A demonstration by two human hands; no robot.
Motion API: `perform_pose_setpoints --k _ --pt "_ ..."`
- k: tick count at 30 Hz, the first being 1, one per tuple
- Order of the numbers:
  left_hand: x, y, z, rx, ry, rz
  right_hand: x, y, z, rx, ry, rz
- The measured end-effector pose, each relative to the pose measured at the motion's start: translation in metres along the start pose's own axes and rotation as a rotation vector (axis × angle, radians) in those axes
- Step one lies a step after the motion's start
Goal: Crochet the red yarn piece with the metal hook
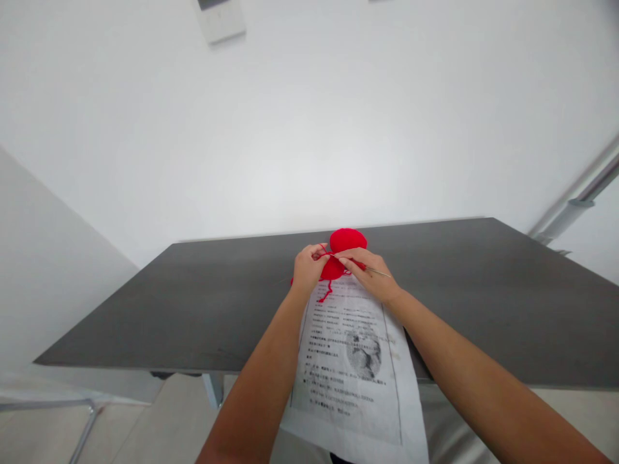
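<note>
Red crochet work (332, 269) hangs between my two hands, with a loose yarn tail below it. My left hand (308, 267) pinches its left edge, and a strand of red yarn runs over the fingers. In my right hand (370, 274) is a crochet hook (376, 271) with a red grip and a metal shaft; its tip meets the work near my left fingertips. Just behind the hands sits a ball of red yarn (348, 240). Under the work lies a printed sheet (338, 386) with text and a dark round picture. The stitches are too small to make out.
The dark grey table (193, 309) stretches to both sides and meets a white wall (309, 129) at the back. The sheet hangs over the table's front edge. Metal pipes (599, 180) stand at the right, and a metal frame (84, 428) is low at the left.
</note>
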State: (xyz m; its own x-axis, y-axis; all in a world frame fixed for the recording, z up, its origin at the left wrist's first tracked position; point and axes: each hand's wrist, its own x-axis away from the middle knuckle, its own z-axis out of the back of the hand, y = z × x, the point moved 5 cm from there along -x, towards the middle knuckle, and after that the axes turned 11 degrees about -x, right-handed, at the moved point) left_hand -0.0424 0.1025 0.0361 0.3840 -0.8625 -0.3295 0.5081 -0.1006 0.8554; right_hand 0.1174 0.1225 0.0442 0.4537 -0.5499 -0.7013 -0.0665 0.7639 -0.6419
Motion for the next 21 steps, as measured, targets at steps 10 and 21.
perform_pose_setpoints --k 10,21 --pt "-0.0011 0.0012 0.0029 -0.037 -0.001 -0.042 0.0016 0.0068 -0.0015 -0.304 0.065 -0.287" --pt "0.0013 0.0047 0.0025 -0.023 -0.063 -0.092 0.0005 0.0065 0.0010 -0.447 0.166 -0.356"
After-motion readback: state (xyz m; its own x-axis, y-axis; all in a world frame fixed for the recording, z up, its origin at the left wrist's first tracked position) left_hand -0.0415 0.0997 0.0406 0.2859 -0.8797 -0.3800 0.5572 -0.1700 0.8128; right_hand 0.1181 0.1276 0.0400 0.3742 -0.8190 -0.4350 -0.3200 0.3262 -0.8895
